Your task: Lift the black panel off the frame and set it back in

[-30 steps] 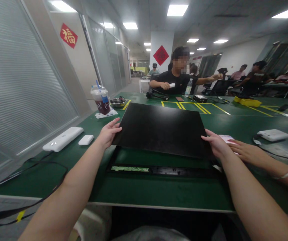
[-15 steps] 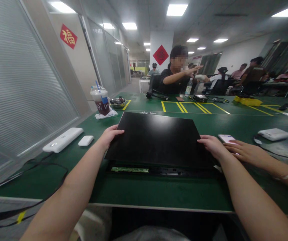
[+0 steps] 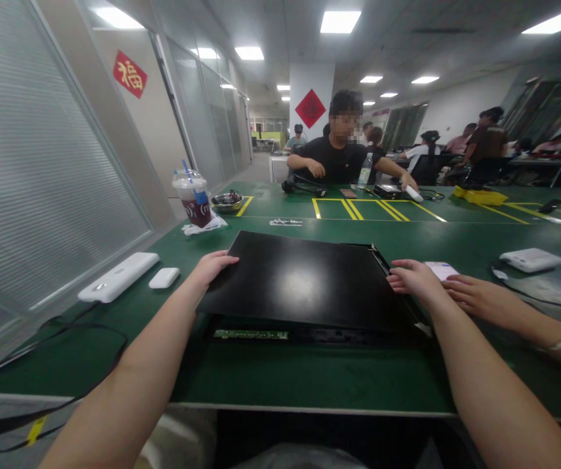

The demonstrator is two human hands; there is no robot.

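The left hand (image 3: 212, 268) grips the panel (image 3: 290, 277) by its left edge, thumb on the black face and the fingers mostly hidden. The right hand (image 3: 416, 281) is loosely curled at the panel's right edge, fingertips close to the rim; whether they press on it or on the frame (image 3: 339, 337) below, I cannot tell.

The panel lies askew over the frame, a little back from the middle of the table's (image 3: 319, 384) near edge. Its left corner juts past the frame, whose near strip, right side and far right corner show. Whether the panel rests on it is unclear. A green board (image 3: 251, 335) sits in the left part of the near strip, and a white tab (image 3: 424, 328) at the frame's near right corner.

To the right, a co-worker's hand (image 3: 485, 301) lies at a phone (image 3: 440, 270), with a white box (image 3: 532, 259) farther toward the table's right. Along the left edge lie a long white case (image 3: 119, 277) and a small one (image 3: 164, 278); farther up that edge a cup (image 3: 192, 203) stands on crumpled tissue (image 3: 205, 225), near a bowl (image 3: 228, 202). Beyond the panel lies a pale strip (image 3: 285, 222). At the far edge, a person in black (image 3: 336, 159) sits behind a bottle (image 3: 364, 174).
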